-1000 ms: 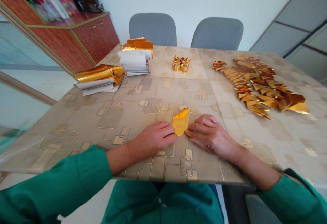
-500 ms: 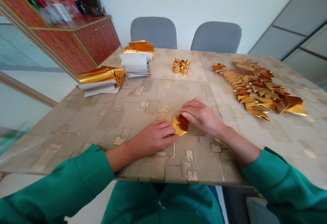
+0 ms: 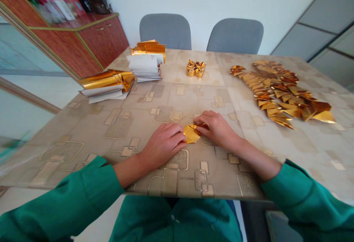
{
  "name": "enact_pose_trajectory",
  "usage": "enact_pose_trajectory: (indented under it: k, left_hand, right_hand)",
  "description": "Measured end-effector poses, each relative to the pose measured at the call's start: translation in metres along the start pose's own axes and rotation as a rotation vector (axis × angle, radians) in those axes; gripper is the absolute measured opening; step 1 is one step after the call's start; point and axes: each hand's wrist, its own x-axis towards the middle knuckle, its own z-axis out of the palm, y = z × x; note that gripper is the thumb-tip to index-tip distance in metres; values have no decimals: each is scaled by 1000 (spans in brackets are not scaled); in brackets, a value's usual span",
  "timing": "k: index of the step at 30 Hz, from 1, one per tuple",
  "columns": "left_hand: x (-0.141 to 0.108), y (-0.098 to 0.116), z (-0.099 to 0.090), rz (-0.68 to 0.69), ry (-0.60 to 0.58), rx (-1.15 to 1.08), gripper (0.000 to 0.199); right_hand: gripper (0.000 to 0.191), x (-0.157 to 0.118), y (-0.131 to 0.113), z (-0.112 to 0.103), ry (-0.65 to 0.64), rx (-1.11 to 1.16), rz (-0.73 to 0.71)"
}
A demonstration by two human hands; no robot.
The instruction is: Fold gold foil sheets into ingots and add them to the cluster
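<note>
A small piece of shiny gold foil paper, partly folded, lies between my hands near the front of the table. My left hand has its closed fingertips on the paper's left edge. On the other side, my right hand pinches the upper right corner, where a darker fold shows beneath the fingers. The fingertips of both hands partly hide the paper's edges.
Stacked gold and white paper sheets stand at the back left, beside a bent gold-topped stack. Two small gold folded pieces sit at the back middle. Many folded gold pieces lie in rows at right. Two grey chairs stand behind the patterned table.
The gold paper's right side has been folded over, making it look narrower. My right hand has turned into a pinch, and my left hand has shifted slightly left and up.
</note>
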Motion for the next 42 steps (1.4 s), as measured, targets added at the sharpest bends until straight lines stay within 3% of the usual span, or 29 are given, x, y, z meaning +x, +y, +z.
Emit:
enact_pose_trajectory:
  k: [4,10,18,24,31,35,38,42]
  left_hand:
    - [4,-1,0,48,-29,22,18]
    - [16,-3,-9,103,-171,119,21]
    - [17,-2,-10,44,-207,117,15]
    - [15,-6,-4,-30,-168,-10,9]
    - [12,-10,-2,-72,-174,-88,1]
    - [11,-7,-4,-151,-132,-79,30]
    - [10,-4,-2,-198,-86,-60,50]
    - [7,-4,1,-235,-37,-112,46]
  right_hand:
    - [8,-2,-5,-2,32,-99,-38]
    - [18,-5,-9,-3,15,-236,-152]
    - [20,-10,-7,-18,-39,-344,-101]
    - [5,-12,4,-16,-22,-154,66]
    - [9,6,1,-8,-87,-91,75]
    - [8,8,0,-10,-124,10,130]
    - [13,5,-1,-13,-105,128,94]
    - [14,-1,-2,-17,-19,302,-27]
